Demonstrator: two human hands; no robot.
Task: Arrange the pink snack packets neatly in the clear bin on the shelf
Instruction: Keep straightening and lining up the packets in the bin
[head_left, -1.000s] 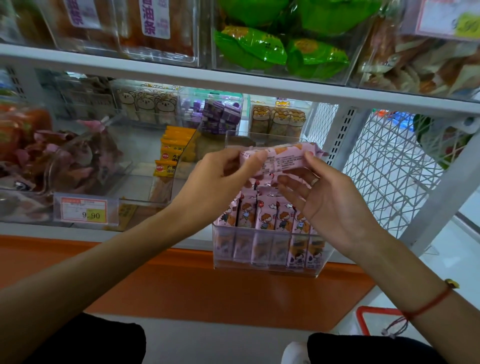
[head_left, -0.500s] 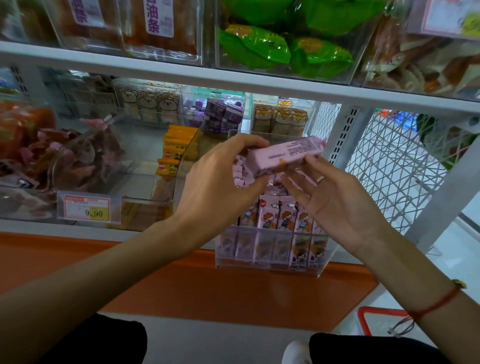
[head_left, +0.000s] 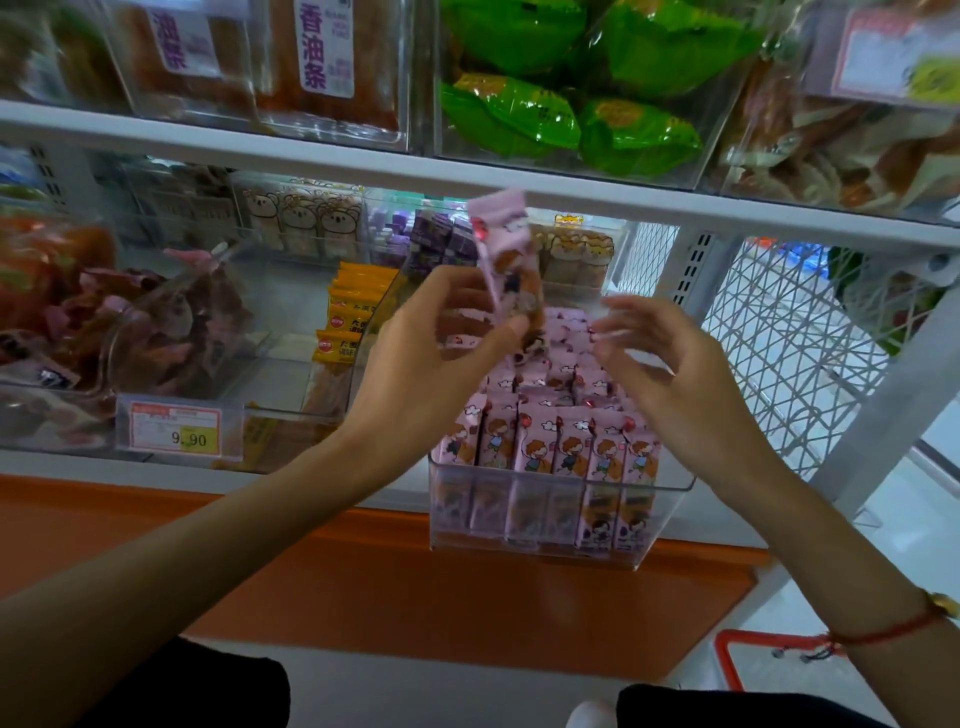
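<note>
One packet up on end in the left hand, over a bin that is already nearly full.

Nearest, the clear bin (head_left: 561, 525) juts off the front edge of the shelf (head_left: 322, 480), its pink snack packets (head_left: 550, 441) standing upright in tidy rows, printed faces forward. Just above the rows, the left hand (head_left: 426, 374) pinches the lower end of a single held packet (head_left: 506, 260) between thumb and fingers; its long axis runs close to vertical, top leaning slightly left, bottom pointing down at the rear rows. The right hand (head_left: 670, 374) hovers just beside it with fingers loosely spread, gripping nothing, and sits nearer the bin's right side. Since the packet is already roughly aligned with the standing ones, lowering it straight down into a gap behind them looks like the move.
</note>
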